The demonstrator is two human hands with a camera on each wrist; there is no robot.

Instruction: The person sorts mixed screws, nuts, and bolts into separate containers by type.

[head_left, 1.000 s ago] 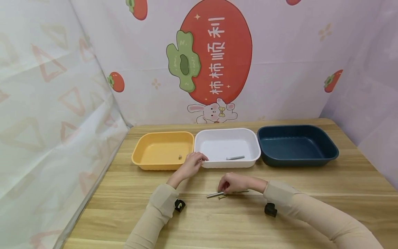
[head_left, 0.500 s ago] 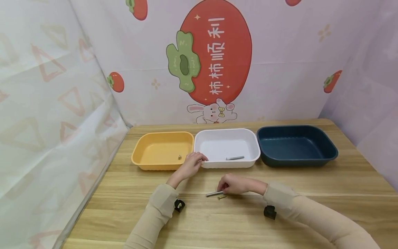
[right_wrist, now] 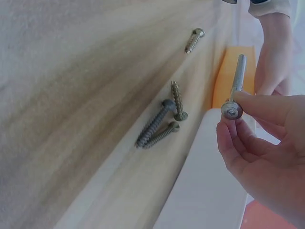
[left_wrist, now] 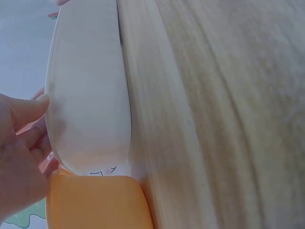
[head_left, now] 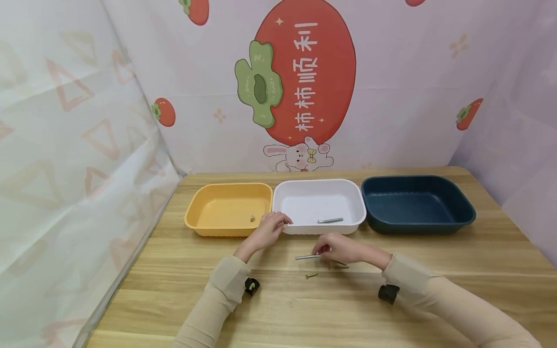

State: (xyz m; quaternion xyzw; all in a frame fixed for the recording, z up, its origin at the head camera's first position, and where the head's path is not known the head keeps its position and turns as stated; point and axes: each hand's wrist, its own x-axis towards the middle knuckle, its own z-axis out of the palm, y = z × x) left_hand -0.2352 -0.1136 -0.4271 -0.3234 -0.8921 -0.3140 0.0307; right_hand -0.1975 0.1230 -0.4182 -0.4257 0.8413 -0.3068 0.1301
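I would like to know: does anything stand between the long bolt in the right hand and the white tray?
Nothing visible blocks the way from the long bolt to the white tray; only its near wall needs clearing. The left hand grips that tray at its near left corner, beside the path.

The bolt (right_wrist: 239, 71) in your right hand (head_left: 341, 247) looks like smooth, shiny metal, finely threaded along its shank. Below that hand, the screws (right_wrist: 177, 100) are coarse-threaded metal, one dull dark grey, the others brassy. At your left hand (head_left: 266, 229), the white tray (head_left: 324, 231) looks like smooth plastic with a soft sheen, as does the orange tray (head_left: 226, 232) beside it. Under both hands, the table (head_left: 278, 309) shows smooth wood grain. Your sleeves (head_left: 457, 297) are matt cloth.
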